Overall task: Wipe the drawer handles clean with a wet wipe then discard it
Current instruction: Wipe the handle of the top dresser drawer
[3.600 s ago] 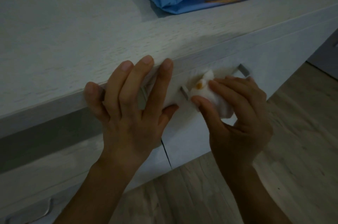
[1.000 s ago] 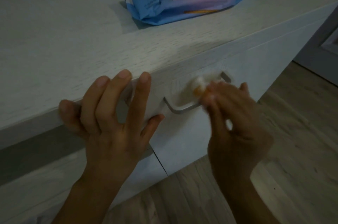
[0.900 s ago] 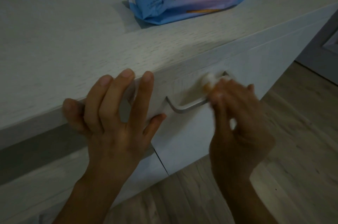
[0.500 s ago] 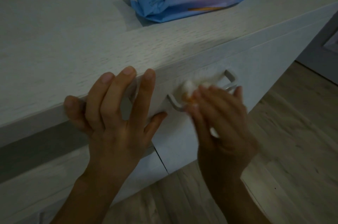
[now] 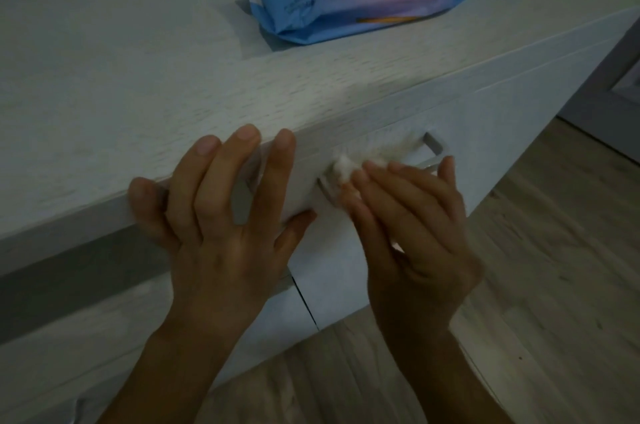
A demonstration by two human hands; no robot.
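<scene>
Now, wipe: the crumpled white wet wipe (image 5: pixel 341 170) sits bunched against the left end of the slim silver metal drawer handle (image 5: pixel 435 145), on the white drawer front (image 5: pixel 495 132).
Right hand: the right hand (image 5: pixel 415 226) pinches the wet wipe between thumb and curled fingers, hiding most of the bar.
Change: under a second ago the wipe was at the bar's right end; it has slid left.
Left hand: the left hand (image 5: pixel 225 222) stays flat, fingers spread straight, pressing the drawer front beside the handle, fingertips at the edge of the pale wood-grain dresser top (image 5: pixel 121 60).
Pack: a blue-and-white soft plastic pack of wipes (image 5: pixel 363 4) lies far back on that top.
Writing: white characters on its blue lid label, too blurred to read; faint brand lettering likewise.
</scene>
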